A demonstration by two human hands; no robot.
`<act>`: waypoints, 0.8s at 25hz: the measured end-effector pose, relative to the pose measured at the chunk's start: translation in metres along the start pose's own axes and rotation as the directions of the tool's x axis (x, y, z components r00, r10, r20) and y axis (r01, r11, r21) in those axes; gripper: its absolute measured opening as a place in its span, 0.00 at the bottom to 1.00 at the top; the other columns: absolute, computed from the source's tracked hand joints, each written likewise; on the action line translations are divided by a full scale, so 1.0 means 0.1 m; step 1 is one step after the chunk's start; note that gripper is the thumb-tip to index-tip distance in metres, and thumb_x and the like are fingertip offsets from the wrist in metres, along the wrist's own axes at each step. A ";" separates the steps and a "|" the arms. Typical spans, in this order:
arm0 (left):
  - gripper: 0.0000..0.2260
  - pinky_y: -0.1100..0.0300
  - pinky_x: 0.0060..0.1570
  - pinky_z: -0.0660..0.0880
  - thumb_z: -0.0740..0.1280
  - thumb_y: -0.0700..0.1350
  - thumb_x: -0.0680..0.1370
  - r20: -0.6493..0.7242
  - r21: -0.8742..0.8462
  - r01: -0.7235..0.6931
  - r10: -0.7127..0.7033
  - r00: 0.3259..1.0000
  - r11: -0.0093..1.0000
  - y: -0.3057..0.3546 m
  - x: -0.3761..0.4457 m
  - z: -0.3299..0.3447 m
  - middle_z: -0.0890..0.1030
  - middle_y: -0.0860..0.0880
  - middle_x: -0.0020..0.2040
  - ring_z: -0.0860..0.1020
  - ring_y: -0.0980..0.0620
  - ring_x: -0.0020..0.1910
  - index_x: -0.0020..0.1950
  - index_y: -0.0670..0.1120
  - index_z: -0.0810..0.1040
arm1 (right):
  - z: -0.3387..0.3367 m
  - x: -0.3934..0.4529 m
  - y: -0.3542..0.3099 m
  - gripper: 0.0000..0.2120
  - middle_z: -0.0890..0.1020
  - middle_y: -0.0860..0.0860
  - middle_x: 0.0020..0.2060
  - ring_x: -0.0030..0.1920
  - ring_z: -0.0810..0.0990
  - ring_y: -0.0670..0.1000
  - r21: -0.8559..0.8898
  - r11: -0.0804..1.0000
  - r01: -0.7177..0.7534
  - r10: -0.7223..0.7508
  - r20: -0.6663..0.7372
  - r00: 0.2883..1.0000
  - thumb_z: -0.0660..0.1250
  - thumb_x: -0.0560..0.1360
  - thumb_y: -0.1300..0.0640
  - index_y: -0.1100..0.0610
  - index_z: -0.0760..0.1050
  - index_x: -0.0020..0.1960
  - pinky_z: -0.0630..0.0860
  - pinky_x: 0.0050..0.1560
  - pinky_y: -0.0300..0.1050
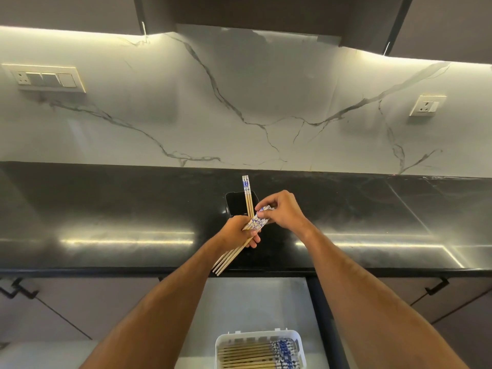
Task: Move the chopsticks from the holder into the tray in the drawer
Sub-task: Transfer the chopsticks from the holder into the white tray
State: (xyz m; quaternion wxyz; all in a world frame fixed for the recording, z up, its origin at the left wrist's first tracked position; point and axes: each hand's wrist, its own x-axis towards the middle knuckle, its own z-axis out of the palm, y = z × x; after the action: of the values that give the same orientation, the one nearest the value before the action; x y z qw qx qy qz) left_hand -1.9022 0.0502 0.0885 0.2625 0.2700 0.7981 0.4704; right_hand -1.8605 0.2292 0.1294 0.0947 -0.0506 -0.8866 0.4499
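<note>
A black holder stands on the dark counter, with two blue-and-white topped chopsticks upright in it. My left hand grips a bundle of several chopsticks slanting down to the left over the counter's front edge. My right hand pinches the patterned tops of that same bundle just in front of the holder. Below, in the open drawer, a white tray holds several chopsticks lying flat, patterned ends to the right.
The black counter runs the full width under a marble backsplash with wall sockets at left and right. Closed cabinet fronts with black handles flank the drawer.
</note>
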 end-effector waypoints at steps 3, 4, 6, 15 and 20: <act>0.07 0.54 0.53 0.82 0.64 0.38 0.83 0.112 0.113 0.069 -0.081 0.990 0.991 -0.18 -0.06 -0.05 0.85 0.40 0.49 0.85 0.43 0.49 0.59 0.38 0.79 | 0.02 -0.07 0.11 0.04 0.87 0.51 0.43 0.43 0.88 0.45 0.022 0.997 -0.077 0.077 0.007 0.997 0.78 0.71 0.64 0.58 0.86 0.45 0.85 0.40 0.41; 0.08 0.56 0.52 0.82 0.64 0.39 0.83 0.105 0.162 0.085 -0.103 0.989 0.983 -0.22 -0.07 -0.04 0.85 0.41 0.49 0.85 0.42 0.49 0.59 0.38 0.79 | 0.03 -0.10 0.14 0.04 0.87 0.51 0.44 0.44 0.88 0.46 0.016 0.996 -0.089 0.089 0.019 0.996 0.78 0.72 0.63 0.58 0.86 0.46 0.85 0.41 0.42; 0.11 0.55 0.53 0.82 0.65 0.41 0.83 0.062 0.291 0.138 -0.163 0.985 0.947 -0.25 -0.03 0.00 0.84 0.40 0.51 0.85 0.43 0.48 0.63 0.38 0.77 | 0.07 -0.14 0.17 0.05 0.86 0.50 0.46 0.45 0.87 0.48 -0.099 0.992 -0.078 0.086 0.078 0.993 0.78 0.73 0.60 0.57 0.86 0.48 0.84 0.40 0.40; 0.13 0.49 0.61 0.78 0.68 0.40 0.80 0.051 0.804 0.031 -0.121 0.991 0.593 -0.24 -0.01 0.23 0.81 0.42 0.56 0.81 0.43 0.54 0.65 0.44 0.76 | 0.61 -0.44 0.25 0.04 0.84 0.54 0.45 0.38 0.77 0.50 -0.735 0.641 0.218 0.066 0.336 0.939 0.71 0.77 0.59 0.55 0.81 0.52 0.71 0.41 0.44; 0.10 0.54 0.52 0.76 0.68 0.40 0.80 0.140 0.837 -0.055 -0.116 0.983 0.545 -0.55 -0.27 0.34 0.80 0.42 0.53 0.78 0.47 0.47 0.61 0.44 0.76 | 0.60 -0.76 0.45 0.06 0.81 0.53 0.39 0.39 0.79 0.52 -0.759 0.634 0.148 0.170 0.323 0.931 0.68 0.79 0.60 0.57 0.83 0.53 0.76 0.42 0.46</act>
State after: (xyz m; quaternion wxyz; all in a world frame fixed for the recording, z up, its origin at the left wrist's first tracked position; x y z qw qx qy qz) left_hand -1.8701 0.0297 0.0298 0.1804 0.3893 0.9033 0.0023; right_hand -1.7984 0.1945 0.0491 -0.1054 -0.0074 -0.9940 0.0286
